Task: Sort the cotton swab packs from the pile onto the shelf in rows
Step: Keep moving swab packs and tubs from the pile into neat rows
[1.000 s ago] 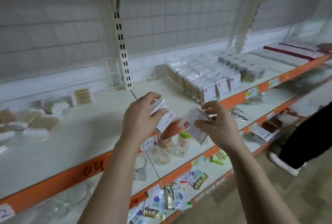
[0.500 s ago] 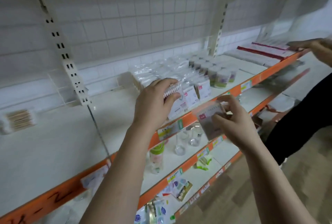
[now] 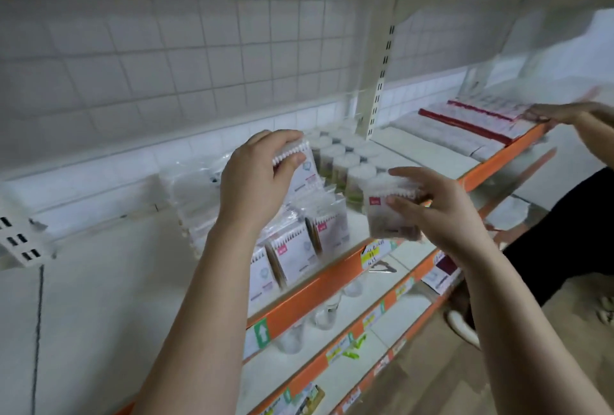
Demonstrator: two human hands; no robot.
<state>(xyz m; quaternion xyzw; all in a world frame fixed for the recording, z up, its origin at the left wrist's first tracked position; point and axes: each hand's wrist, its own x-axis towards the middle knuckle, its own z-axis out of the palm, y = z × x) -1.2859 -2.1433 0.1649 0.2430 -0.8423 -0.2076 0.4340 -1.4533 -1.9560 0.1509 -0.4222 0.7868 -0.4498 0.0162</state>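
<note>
My left hand (image 3: pixel 255 182) grips a flat cotton swab pack (image 3: pixel 307 175) by its top edge, holding it just above the rows of standing swab packs (image 3: pixel 299 248) on the white shelf (image 3: pixel 109 268). My right hand (image 3: pixel 438 211) holds a second clear swab pack (image 3: pixel 382 205) with a pink label, in front of the shelf's orange edge and to the right of the rows. Both packs are upright. The standing packs fill several rows from the back wall to the shelf's front.
Round tubs of swabs (image 3: pixel 345 162) stand right of the rows. Flat red-edged boxes (image 3: pixel 471 122) lie further right, where another person's hand (image 3: pixel 564 112) reaches. Lower shelves (image 3: pixel 349 311) hold bottles and small packets. A slotted upright (image 3: pixel 378 88) divides the shelf.
The view has swung right, from the loose pile to the sorted rows. Both hands, each holding a pack, have risen and moved toward the rows; the left pack is now over them.
</note>
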